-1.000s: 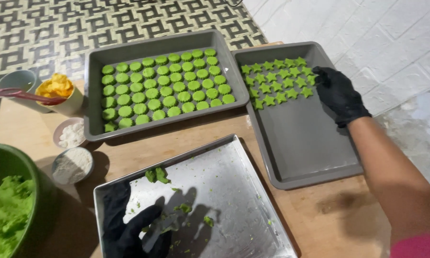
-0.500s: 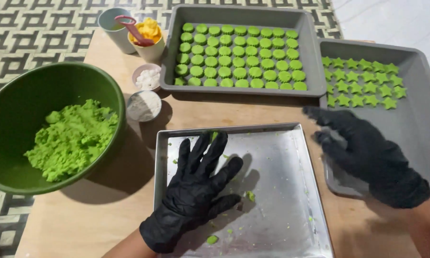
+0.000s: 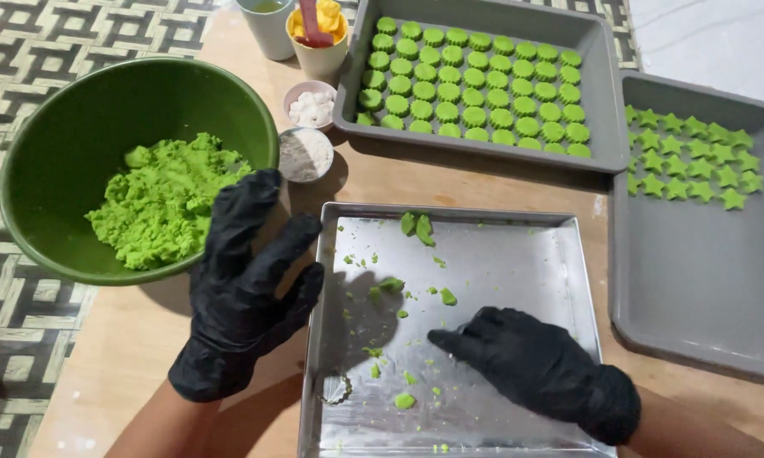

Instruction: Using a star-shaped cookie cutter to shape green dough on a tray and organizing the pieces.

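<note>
Nearest the camera, the right hand (image 3: 539, 369) in a black glove is lying palm down on the silver metal tray (image 3: 518, 254), its fingers loosely curled and pointing left, its grip holding nothing that is showing. Around it, green dough crumbs (image 3: 406, 400) are lying scattered over the shiny tray floor, and a small round fluted cutter (image 3: 336, 389) is sitting near the tray's front left corner. The left hand (image 3: 246, 288), also in a black glove, is hovering with fingers spread wide, its grip open and empty, over the tray's left edge and the bare wooden worktop (image 3: 136, 356), its fingertips reaching toward the rim of the green bowl (image 3: 68, 127). That bowl is standing just left of the tray and is holding a crumbly heap of green dough (image 3: 166, 199). A larger scrap of dough (image 3: 418, 225) is lying near the tray's far edge. Beyond the bowl, two small dishes are sitting side by side, one with white powder (image 3: 305, 154) and one with white lumps (image 3: 312, 108). To the right, a grey baking pan (image 3: 696, 288) is carrying green star shapes (image 3: 691, 157) in its far part. Farthest off, another grey pan (image 3: 602, 51) is holding rows of green round pieces (image 3: 475, 85), with two cups (image 3: 297, 30) standing beside it.
</note>
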